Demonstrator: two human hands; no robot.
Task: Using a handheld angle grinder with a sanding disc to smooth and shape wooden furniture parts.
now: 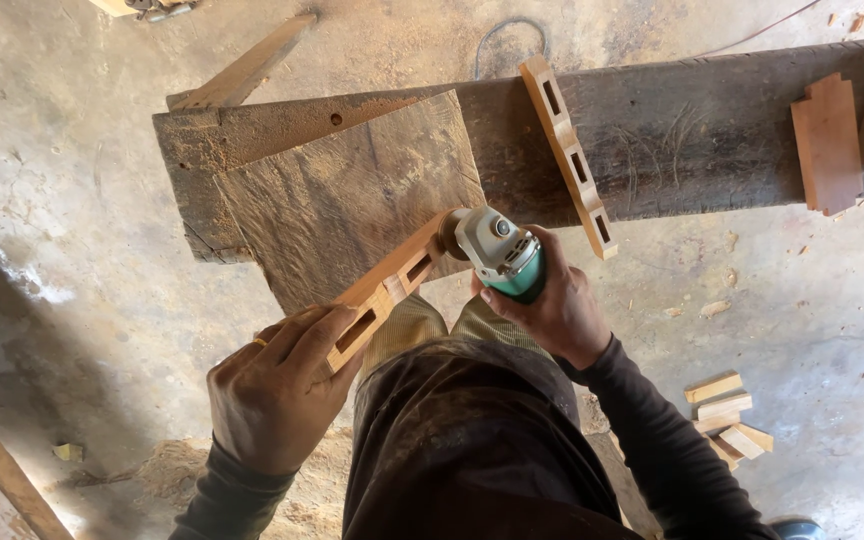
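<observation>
One slotted rail (569,155) beside grinder (500,253)

No packages, labels, signs or screens anywhere in here; only bare wood, dust and concrete floor.

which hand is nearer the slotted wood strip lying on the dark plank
Right. The right hand, gripping the angle grinder, sits just below the slotted wood strip; the left hand is far lower left.

Left hand (274,395) and right hand (557,305) each closed in a firm grip.
</observation>
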